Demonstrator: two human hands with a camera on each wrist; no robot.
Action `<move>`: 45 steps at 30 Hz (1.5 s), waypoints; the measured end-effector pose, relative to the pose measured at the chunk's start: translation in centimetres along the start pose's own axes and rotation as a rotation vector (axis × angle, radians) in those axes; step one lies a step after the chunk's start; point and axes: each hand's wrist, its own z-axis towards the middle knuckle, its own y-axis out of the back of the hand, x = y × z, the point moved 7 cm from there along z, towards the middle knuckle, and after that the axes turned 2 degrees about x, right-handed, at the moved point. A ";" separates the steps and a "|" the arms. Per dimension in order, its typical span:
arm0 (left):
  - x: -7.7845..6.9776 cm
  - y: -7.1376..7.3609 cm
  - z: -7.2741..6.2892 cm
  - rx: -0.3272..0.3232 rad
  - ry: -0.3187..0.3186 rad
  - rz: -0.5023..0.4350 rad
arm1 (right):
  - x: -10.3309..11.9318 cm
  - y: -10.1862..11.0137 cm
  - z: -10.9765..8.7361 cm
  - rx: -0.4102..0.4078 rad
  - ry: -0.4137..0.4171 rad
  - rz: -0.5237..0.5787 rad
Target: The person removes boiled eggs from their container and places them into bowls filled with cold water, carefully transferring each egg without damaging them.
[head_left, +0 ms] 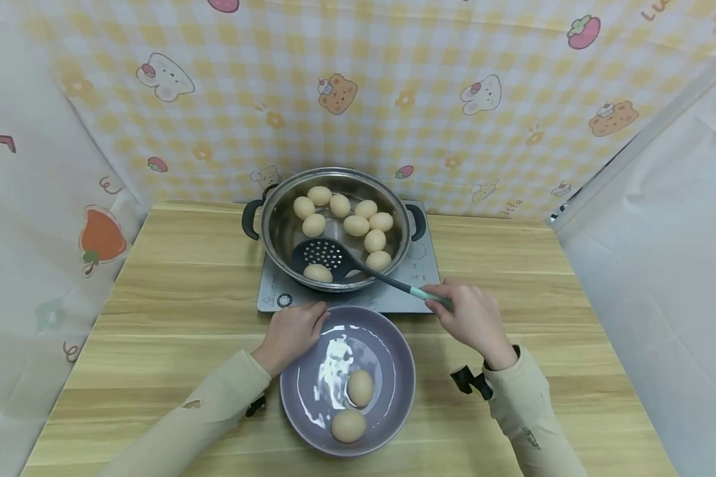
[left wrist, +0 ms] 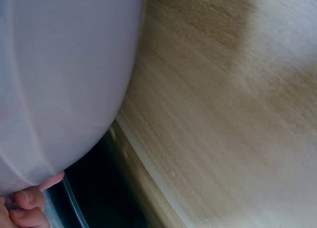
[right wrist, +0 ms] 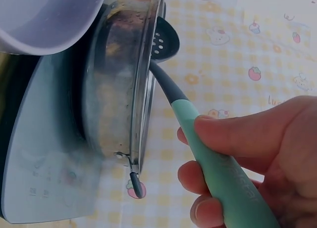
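Note:
My right hand (head_left: 469,314) grips the mint-green handle of a dark skimmer (right wrist: 198,144). The skimmer's perforated head tilts inside a steel pot (head_left: 277,258), near its front wall. One egg (head_left: 318,273) overlaps the near edge of that head. Several other eggs (head_left: 356,226) lie on the pot's bottom, mostly toward the back and right. With my left hand (head_left: 292,334) I hold the upper left rim of a purple plate (head_left: 402,391); curled fingertips (left wrist: 30,198) show at its rim in the left wrist view. Two eggs (head_left: 355,407) rest in the plate's near half.
Beneath the pot is a flat grey cooktop (head_left: 420,295), and the pot's dark handles (head_left: 250,220) stick out left and right. A wooden table (head_left: 543,318) carries everything. Behind it hangs a yellow checked cloth (head_left: 394,59), with white cloth (head_left: 680,232) at both sides.

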 end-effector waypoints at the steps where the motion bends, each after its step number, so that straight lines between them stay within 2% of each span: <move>1: 0.0 -0.1 0.0 0.002 0.001 0.000 | 0.0 0.0 0.0 0.004 0.000 0.003; 22: 0.2 -0.3 -0.1 0.016 0.009 -0.005 | 0.3 -0.5 0.1 0.108 -0.028 0.100; 37: 0.2 -0.5 -0.1 0.002 0.006 -0.003 | 0.5 -0.4 0.6 0.199 0.041 0.190; 42: 0.2 -0.5 -0.1 0.006 0.010 -0.005 | 0.1 -0.1 0.5 0.250 0.011 0.231; 45: 0.3 -0.5 -0.1 0.007 0.010 -0.002 | -0.2 0.5 0.3 0.255 0.000 0.243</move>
